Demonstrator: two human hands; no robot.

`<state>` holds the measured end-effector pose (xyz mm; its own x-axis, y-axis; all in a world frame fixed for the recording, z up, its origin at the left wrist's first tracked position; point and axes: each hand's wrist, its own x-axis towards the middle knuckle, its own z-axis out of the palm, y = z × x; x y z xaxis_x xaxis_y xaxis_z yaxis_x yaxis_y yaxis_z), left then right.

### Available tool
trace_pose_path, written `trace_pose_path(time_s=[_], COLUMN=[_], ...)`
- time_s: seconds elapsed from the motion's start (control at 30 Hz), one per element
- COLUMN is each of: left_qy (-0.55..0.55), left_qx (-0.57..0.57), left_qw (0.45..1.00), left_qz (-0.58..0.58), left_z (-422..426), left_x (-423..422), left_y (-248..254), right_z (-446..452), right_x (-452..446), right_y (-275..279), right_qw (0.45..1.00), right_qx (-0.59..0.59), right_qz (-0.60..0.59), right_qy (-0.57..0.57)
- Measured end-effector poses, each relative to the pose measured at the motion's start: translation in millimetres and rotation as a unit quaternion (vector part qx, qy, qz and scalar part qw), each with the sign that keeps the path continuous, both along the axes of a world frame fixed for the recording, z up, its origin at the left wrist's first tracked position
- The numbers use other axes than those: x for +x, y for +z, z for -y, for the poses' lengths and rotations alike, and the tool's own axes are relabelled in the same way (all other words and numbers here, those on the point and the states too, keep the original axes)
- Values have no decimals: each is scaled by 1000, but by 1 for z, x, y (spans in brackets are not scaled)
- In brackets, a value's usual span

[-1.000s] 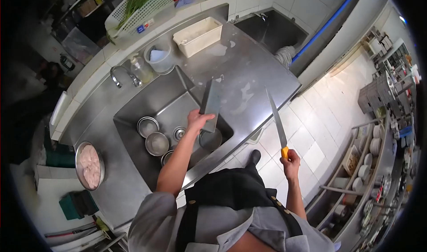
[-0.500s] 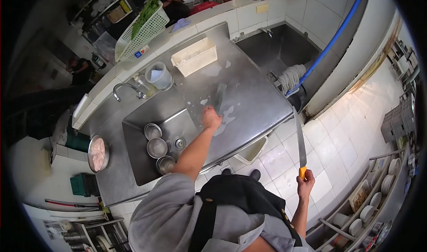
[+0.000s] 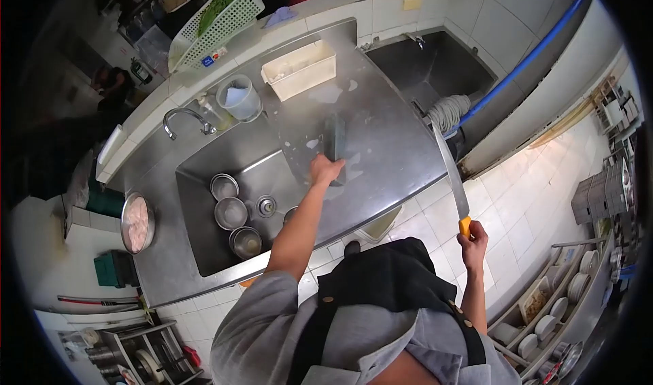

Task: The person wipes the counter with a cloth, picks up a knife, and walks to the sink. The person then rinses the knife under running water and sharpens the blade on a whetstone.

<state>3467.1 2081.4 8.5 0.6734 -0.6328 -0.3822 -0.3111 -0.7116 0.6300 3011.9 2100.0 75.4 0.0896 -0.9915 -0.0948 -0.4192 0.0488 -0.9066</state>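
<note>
My left hand (image 3: 326,170) is closed around the near part of a grey-green whetstone (image 3: 335,138) on the wet steel counter, its thumb lying across the stone. Away to the right, past the counter's front edge, my right hand (image 3: 474,241) grips the yellow handle of a long knife (image 3: 453,170). The blade points up and away from me, its tip near a coil of pale rope. My fingers partly cover both the stone and the knife handle.
Left of the stone is a steel sink (image 3: 192,211) holding several metal bowls (image 3: 231,213) under a curved faucet (image 3: 183,118). A cream bin (image 3: 300,72) and a plastic tub (image 3: 239,99) stand behind. A bowl of pale meat (image 3: 138,223) sits at far left; a blue hose (image 3: 524,62) runs at right.
The whetstone has turned so its broad face shows more, with my left hand still on it. The knife remains in my right hand. My view has shifted slightly.
</note>
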Motion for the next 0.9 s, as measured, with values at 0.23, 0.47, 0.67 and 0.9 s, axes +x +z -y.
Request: trace_pose_path(time_s=[0.23, 0.47, 0.67, 0.9], left_qy=[-3, 3, 7, -7], left_qx=[9, 183, 220, 209], left_qw=[988, 954, 949, 936], left_qz=[157, 239, 227, 283], left_z=[28, 61, 65, 64], left_x=[-49, -108, -122, -120], left_y=[-18, -2, 15, -10], right_z=[82, 193, 261, 282], right_x=[3, -35, -63, -61], right_y=[-17, -52, -70, -64], right_qw=[996, 977, 969, 956], right_qx=[3, 36, -3, -6], right_qz=[38, 80, 50, 95], right_qy=[84, 192, 243, 277])
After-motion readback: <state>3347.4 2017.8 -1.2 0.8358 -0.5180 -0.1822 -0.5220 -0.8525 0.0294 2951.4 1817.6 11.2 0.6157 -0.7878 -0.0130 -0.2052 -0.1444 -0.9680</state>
